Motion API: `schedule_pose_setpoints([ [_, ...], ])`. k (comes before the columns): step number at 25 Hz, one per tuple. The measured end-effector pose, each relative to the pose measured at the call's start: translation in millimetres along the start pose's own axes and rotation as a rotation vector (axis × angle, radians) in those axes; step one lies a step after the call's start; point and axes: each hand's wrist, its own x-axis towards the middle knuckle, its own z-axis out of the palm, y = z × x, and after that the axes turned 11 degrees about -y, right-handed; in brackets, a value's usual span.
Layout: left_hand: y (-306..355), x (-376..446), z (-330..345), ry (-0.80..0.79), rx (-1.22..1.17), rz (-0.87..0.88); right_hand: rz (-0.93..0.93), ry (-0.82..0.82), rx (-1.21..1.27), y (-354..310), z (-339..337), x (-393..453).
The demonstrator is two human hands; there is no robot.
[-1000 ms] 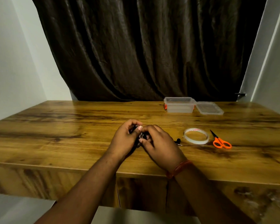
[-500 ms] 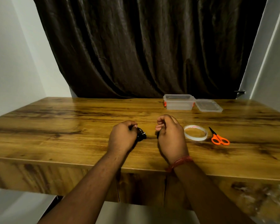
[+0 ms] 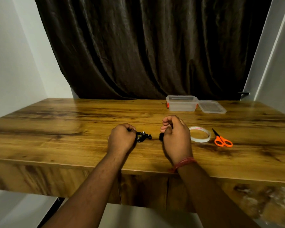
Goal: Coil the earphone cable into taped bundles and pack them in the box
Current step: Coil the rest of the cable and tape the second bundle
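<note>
Black earphone cable coil in left hand grip; right hand pinches cable end.

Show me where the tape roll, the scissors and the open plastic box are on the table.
tape roll (image 3: 199, 140): head view, on the near side of its white ring.
scissors (image 3: 223, 142): head view, on the orange handles.
plastic box (image 3: 182, 107): head view, on its clear front wall.
</note>
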Motion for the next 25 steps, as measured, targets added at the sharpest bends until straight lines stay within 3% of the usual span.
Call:
schedule_pose_setpoints([
  [6,3,1,1,-0.096,-0.064,0.054,0.045,0.081,0.094,4,-1,4],
  [13,5,-2,-1,-0.087,-0.175,0.063,0.168,0.267,0.349,13,-12,11],
  [19,10,-6,-5,0.01,-0.567,-0.014,0.231,0.239,0.273,18,-8,13],
  [22,20,-19,-8,-0.049,-0.385,0.003,0.246,0.185,0.168,11,-8,11],
  [25,20,-36,-13,-0.14,0.056,0.185,0.202,0.07,-0.014,4,-21,4],
])
